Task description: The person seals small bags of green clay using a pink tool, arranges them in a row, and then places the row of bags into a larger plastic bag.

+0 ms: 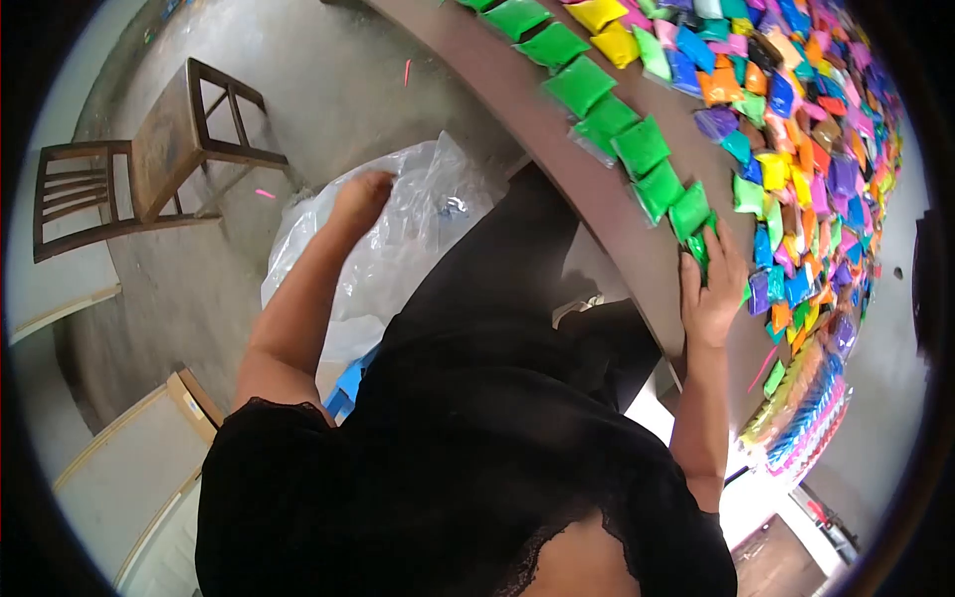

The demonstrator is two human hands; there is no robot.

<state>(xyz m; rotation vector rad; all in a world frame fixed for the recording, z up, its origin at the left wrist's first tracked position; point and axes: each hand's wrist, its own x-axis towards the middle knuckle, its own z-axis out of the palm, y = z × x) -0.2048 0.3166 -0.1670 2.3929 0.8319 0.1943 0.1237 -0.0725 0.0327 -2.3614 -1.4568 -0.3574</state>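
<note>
A row of small clear packets of green material (640,146) runs along the near edge of the brown table (557,129), some overlapping. My right hand (716,289) is at the close end of that row, thumb and fingers around a green packet (697,249) that lies partly hidden beneath them. Off the table on the left, my left hand (360,204) hangs above a large clear plastic bag (428,214). Its fingers are curled in, and what they hold, if anything, is hidden.
A big heap of multicoloured packets (796,179) covers the table's far side. Bundled strips of packets (806,398) lie at its right end. A wooden chair (169,139) stands on the concrete floor to the left. Pink scraps (265,193) lie on the floor.
</note>
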